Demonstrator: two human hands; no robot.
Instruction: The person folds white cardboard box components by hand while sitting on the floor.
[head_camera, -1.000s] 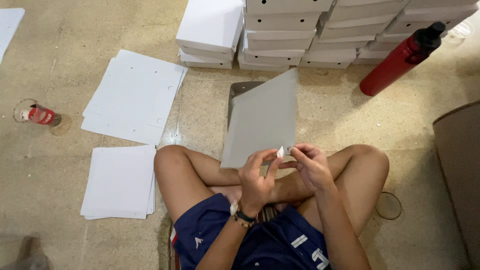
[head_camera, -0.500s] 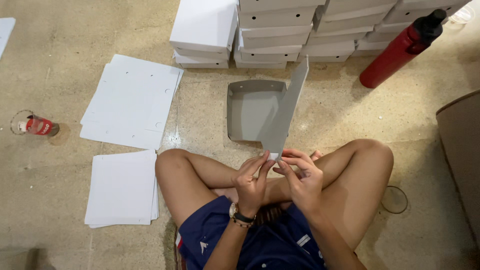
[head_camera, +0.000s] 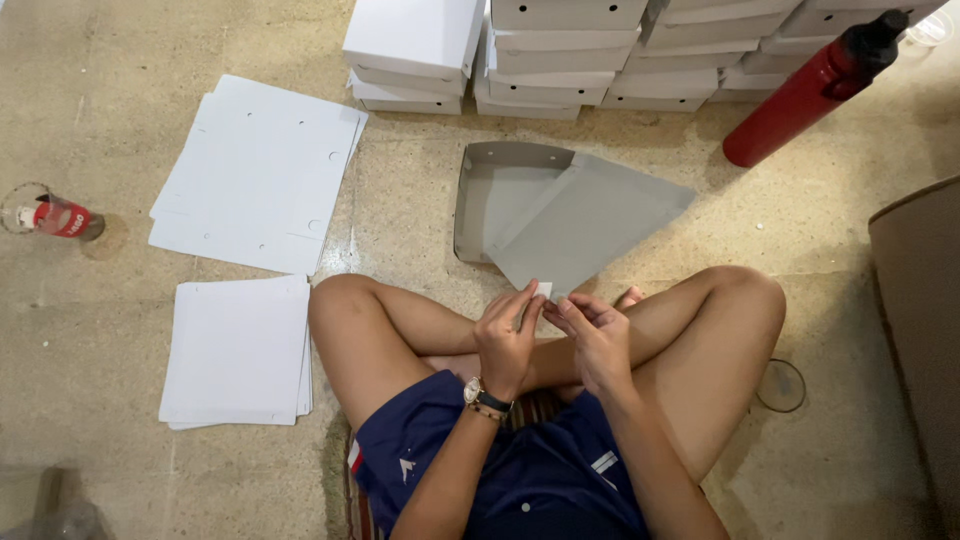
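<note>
The person is sitting cross-legged on the floor, both hands pinching the near corner of a grey cardboard sheet (head_camera: 585, 225) — left hand (head_camera: 507, 340) and right hand (head_camera: 597, 338) closed on its small white tab. The sheet is leaning over a half-folded grey tray (head_camera: 492, 190), white box stacks (head_camera: 560, 55) standing behind.

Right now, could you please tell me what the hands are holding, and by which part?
Both hands, left and right, pinch the flat grey cardboard sheet at its near corner.
</note>
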